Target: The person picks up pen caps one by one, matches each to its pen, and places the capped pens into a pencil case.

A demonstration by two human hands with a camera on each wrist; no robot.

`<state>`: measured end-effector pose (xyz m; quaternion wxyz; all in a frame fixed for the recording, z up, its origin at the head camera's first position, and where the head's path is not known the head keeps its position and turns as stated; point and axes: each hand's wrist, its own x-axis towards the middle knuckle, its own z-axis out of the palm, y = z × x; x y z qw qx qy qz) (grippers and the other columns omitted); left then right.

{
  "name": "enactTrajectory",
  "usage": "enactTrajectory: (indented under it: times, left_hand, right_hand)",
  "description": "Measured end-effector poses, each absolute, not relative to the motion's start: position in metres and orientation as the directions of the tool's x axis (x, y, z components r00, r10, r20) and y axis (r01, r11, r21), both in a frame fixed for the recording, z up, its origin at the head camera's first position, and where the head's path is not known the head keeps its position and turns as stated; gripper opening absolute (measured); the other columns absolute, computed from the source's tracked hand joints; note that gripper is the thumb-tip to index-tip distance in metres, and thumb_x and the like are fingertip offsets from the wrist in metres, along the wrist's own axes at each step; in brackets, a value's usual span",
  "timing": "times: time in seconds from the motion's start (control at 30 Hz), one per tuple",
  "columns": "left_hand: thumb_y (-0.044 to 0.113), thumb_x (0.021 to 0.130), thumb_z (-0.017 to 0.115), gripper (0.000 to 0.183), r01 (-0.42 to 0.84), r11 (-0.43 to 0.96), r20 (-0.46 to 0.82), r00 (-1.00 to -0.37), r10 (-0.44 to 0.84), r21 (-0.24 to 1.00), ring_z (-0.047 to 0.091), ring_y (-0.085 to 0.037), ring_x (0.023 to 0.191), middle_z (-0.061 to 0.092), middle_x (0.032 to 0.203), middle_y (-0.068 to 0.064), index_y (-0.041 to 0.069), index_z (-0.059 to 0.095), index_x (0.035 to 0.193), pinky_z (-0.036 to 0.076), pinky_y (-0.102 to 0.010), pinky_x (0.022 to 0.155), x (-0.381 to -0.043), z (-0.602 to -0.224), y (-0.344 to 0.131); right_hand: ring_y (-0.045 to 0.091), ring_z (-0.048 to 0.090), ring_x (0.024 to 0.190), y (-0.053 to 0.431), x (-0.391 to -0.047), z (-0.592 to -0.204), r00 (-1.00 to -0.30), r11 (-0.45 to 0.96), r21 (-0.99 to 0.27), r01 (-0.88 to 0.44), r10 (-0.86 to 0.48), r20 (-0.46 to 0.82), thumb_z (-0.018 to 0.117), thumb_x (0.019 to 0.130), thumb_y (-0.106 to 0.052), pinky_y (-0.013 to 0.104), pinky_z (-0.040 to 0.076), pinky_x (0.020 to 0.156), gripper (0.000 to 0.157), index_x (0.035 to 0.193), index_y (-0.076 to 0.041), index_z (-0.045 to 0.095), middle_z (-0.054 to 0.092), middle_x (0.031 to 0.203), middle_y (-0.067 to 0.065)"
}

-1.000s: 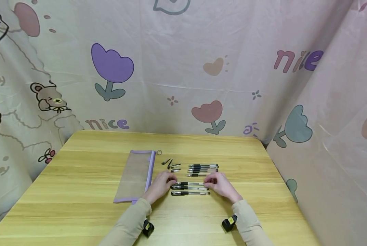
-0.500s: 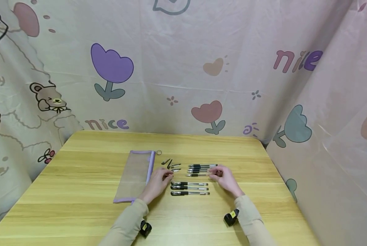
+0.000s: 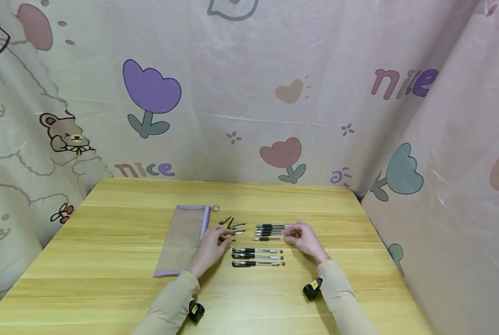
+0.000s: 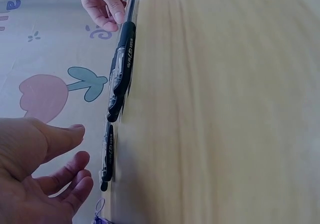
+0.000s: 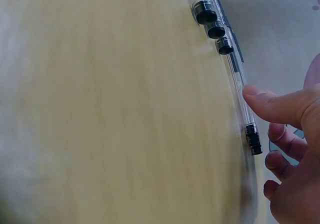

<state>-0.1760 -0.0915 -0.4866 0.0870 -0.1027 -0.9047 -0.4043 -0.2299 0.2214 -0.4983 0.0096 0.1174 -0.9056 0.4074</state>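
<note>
In the head view my left hand [image 3: 209,246] reaches over the small pen caps [image 3: 238,232], its fingertips close to the nearest one. The left wrist view shows its thumb and fingers apart, with nothing between them. My right hand [image 3: 302,239] is at the back ends of the uncapped gel pens [image 3: 270,226]. In the right wrist view its thumb overlaps a clear pen barrel [image 5: 240,84], while the other fingers curl loosely away from it. Three capped gel pens [image 3: 257,256] lie in a row in front, between the two hands.
A mesh zip pouch [image 3: 180,239] with purple edging lies flat left of the pens, its ring [image 3: 216,208] at the far corner. Patterned cloth [image 3: 232,93] hangs behind the wooden table [image 3: 119,242]. Black wrist-worn devices [image 3: 313,289] sit on both sleeves.
Both hands have left the capped pens in front and moved farther back, the left to the caps, the right to the uncapped pens. The three capped pens stay in their row.
</note>
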Motion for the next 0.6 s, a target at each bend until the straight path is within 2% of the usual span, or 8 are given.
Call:
enactTrajectory:
  times: [0.6]
  left_hand:
    - [0.008,0.090,0.071,0.026,0.249,0.661,0.226,-0.966,0.123,0.708,0.060,-0.032,0.113,0.067,0.117,-0.014,0.004,0.071,0.116,0.049,-0.053,0.101,-0.1729,-0.4893,-0.0928]
  right_hand:
    - [0.019,0.061,0.094,0.2173,-0.2325,-0.4997,-0.971,0.675,-0.706,-0.215,-0.222,0.083,0.080,0.081,-0.006,0.044,0.050,0.095,0.012,0.092,-0.010,0.077,0.067,0.097,0.005]
